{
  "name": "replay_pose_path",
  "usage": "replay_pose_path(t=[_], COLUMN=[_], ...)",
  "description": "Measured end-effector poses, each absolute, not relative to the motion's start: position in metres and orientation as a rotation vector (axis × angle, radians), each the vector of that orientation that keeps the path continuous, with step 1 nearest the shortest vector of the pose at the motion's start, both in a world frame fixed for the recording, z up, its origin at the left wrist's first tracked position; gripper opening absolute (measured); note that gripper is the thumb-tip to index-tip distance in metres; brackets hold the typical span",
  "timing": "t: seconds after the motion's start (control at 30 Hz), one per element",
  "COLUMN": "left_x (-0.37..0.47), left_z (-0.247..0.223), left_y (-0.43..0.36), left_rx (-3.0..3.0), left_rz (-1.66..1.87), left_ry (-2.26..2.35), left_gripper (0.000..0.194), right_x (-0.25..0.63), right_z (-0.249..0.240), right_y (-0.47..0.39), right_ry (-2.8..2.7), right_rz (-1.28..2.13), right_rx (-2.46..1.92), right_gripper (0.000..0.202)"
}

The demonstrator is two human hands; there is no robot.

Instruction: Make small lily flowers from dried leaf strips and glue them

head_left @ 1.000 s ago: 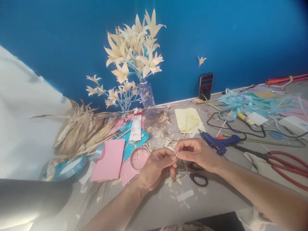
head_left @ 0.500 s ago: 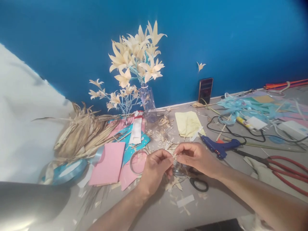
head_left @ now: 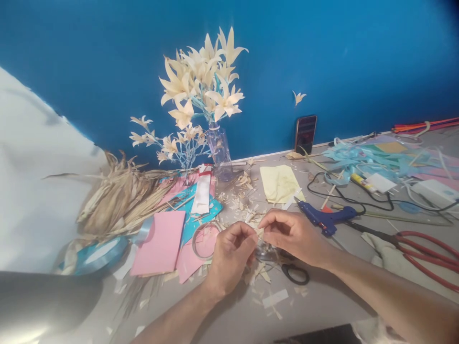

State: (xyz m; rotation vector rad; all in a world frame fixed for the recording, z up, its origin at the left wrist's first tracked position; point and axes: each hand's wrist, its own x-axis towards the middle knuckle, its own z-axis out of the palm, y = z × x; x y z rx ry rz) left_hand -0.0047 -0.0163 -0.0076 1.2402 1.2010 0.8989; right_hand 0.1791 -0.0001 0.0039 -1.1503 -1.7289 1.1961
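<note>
A small pale piece, seemingly dried husk (head_left: 260,234), is between the fingertips of both my hands; its shape is mostly hidden. My left hand (head_left: 231,258) pinches it from the left, thumb against bent fingers. From the right, my right hand (head_left: 292,236) grips it with thumb and fingertips. Beneath them lie husk scraps (head_left: 264,274) and scissors whose black handle loop (head_left: 297,282) shows by my right wrist. A blue glue gun (head_left: 326,217) rests just beyond my right hand. Left of my left hand is a tape roll (head_left: 195,244) on pink paper.
Behind stand a clear bottle (head_left: 220,155) with pale husk flowers (head_left: 202,71) and a propped phone (head_left: 305,135). Dried husks (head_left: 107,200), a blue ribbon roll (head_left: 107,255) and pink paper (head_left: 159,243) lie left. Red-handled shears (head_left: 426,258), black cable (head_left: 380,203) and ribbons (head_left: 366,160) lie right.
The whole view has shifted very slightly. My right fingers have moved a little relative to my left, and both hands still pinch the small pale piece.
</note>
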Motion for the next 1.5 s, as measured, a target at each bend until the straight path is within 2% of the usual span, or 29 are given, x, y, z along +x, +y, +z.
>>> replay_pose_path(t=[0.17, 0.37, 0.7, 0.83, 1.03, 1.17, 1.4, 1.5], left_x=[-0.006, -0.004, -0.001, 0.001, -0.002, -0.003, -0.005, -0.007], left_z=[-0.006, -0.006, -0.002, 0.000, -0.005, -0.009, -0.009, -0.010], left_y=[-0.017, -0.018, -0.020, -0.021, -0.018, -0.014, -0.009, -0.009], left_rx=[1.343, 1.426, 1.419, 1.390, 1.225, 1.002, 0.792, 0.776], left_rz=[0.936, 0.921, 0.905, 0.886, 0.875, 0.910, 0.988, 0.997], left_ry=[1.268, 1.322, 1.316, 1.290, 1.180, 0.990, 0.810, 0.763], left_gripper=[0.015, 0.015, 0.014, 0.014, 0.015, 0.025, 0.025, 0.022], right_x=[0.183, 0.182, 0.180, 0.176, 0.176, 0.182, 0.183, 0.179], right_z=[-0.003, -0.011, -0.013, -0.018, -0.008, -0.006, -0.008, -0.001], right_y=[-0.001, -0.003, -0.006, -0.006, -0.002, 0.003, 0.003, 0.000], right_ry=[-1.927, -2.089, -2.189, -2.114, -1.796, -1.661, -1.678, -1.757], right_rz=[0.690, 0.251, -0.058, 0.077, 0.677, 1.022, 1.024, 1.013], right_rx=[-1.034, -0.984, -1.006, -1.050, -1.232, -1.244, -1.212, -1.230], right_gripper=[0.011, 0.012, 0.018, 0.018, 0.018, 0.025, 0.040, 0.032])
